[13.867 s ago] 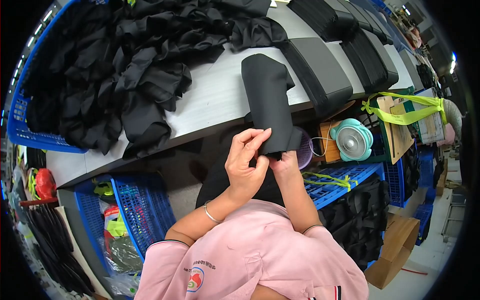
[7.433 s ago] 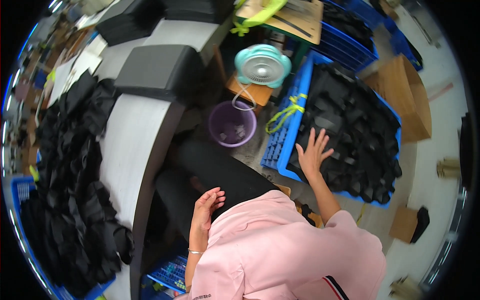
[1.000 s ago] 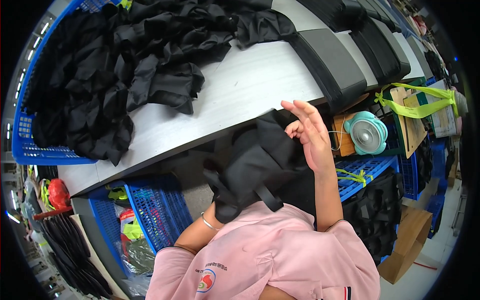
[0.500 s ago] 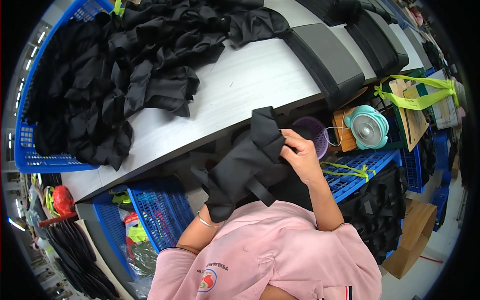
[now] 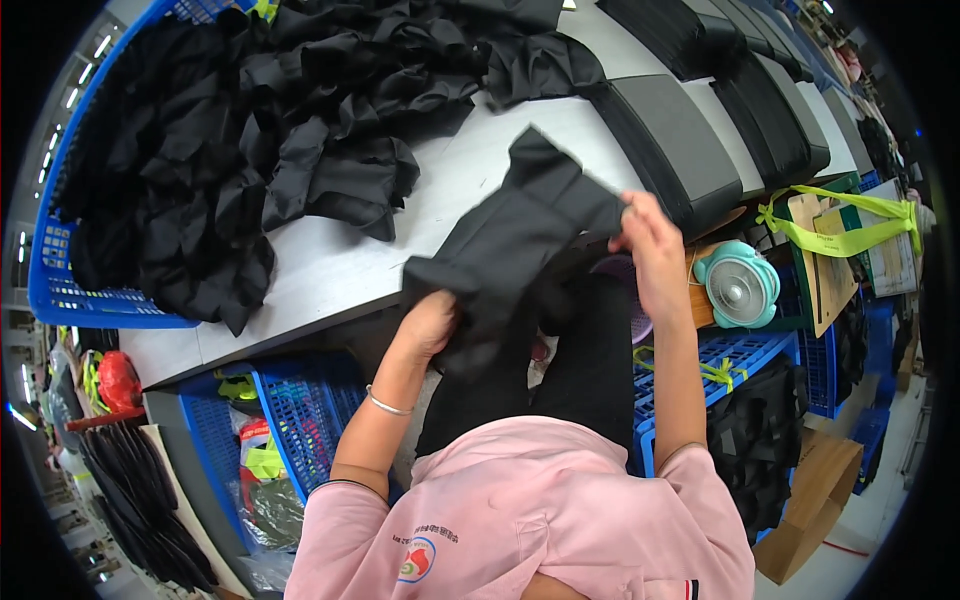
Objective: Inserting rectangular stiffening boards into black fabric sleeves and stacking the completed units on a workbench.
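Observation:
A black fabric piece [image 5: 515, 225], sewn or folded with a boxy end, is stretched between my two hands over the front edge of the table. My left hand [image 5: 432, 322] grips its lower left corner, the fingertips tucked behind the cloth. At the piece's right edge, my right hand [image 5: 650, 240] pinches the fabric between thumb and fingers, slightly blurred. A large heap of similar black fabric pieces [image 5: 340, 180] lies on the table to the left and spills out of a blue basket [image 5: 110, 308].
Stacks of black pieces with grey tops [image 5: 670, 130] line the table [image 5: 330, 265] at the right. A turquoise fan [image 5: 740, 285] stands right of my right forearm, near a purple basket [image 5: 640, 320]. Blue crates [image 5: 310, 420] and a cardboard box [image 5: 815, 500] sit lower down.
Both hands have moved up and away from my body, carrying the fabric piece over the table edge. The cloth is now spread wider, and my left hand shows from under it.

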Demonstrator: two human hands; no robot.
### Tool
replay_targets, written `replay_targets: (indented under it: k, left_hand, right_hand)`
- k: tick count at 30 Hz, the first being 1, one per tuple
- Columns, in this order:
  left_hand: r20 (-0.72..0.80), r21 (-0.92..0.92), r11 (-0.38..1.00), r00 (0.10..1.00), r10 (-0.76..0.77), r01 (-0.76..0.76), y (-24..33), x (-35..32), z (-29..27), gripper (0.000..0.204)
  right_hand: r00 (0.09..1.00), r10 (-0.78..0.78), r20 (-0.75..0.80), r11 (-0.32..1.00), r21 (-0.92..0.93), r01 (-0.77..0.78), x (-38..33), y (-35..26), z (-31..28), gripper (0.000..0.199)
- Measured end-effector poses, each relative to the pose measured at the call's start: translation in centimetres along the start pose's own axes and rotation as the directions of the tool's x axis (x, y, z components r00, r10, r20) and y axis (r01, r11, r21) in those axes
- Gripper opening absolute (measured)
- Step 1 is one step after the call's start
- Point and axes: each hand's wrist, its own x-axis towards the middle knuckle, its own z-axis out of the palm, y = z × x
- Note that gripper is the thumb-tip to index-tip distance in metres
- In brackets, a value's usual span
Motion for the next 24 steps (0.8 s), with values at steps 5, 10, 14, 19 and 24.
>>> replay_targets:
  k: [5, 10, 14, 19, 24]
  left_hand:
    - [0.118, 0.308, 0.861, 0.915, 0.387, -0.404, 1.2, 1.4, 5.5, 0.051]
    - [-0.166, 0.302, 0.852, 0.856, 0.49, -0.429, 2.1, -0.6, 4.4, 0.019]
    - [-0.229, 0.507, 0.705, 0.711, 0.665, -0.496, 5.1, 3.1, 4.1, 0.024]
    - [0.067, 0.225, 0.901, 0.929, 0.365, -0.37, 6.8, 9.1, 5.6, 0.036]
    - [0.17, 0.278, 0.93, 0.965, 0.199, -0.24, 7.1, 12.0, 6.0, 0.031]
  right_hand:
    - [0.983, -0.142, -0.114, 0.986, 0.077, 0.151, 8.6, 2.3, 0.7, 0.049]
    - [0.945, -0.221, -0.243, 0.96, -0.224, 0.167, 3.9, 2.8, 2.1, 0.037]
    - [0.992, -0.036, -0.124, 0.997, -0.067, 0.028, 0.2, 4.2, 3.0, 0.023]
    - [0.999, 0.042, -0.027, 0.95, -0.309, -0.048, 1.8, 7.5, 6.5, 0.034]
    - [1.0, 0.009, -0.014, 0.73, -0.683, -0.016, 3.4, 6.5, 7.1, 0.034]
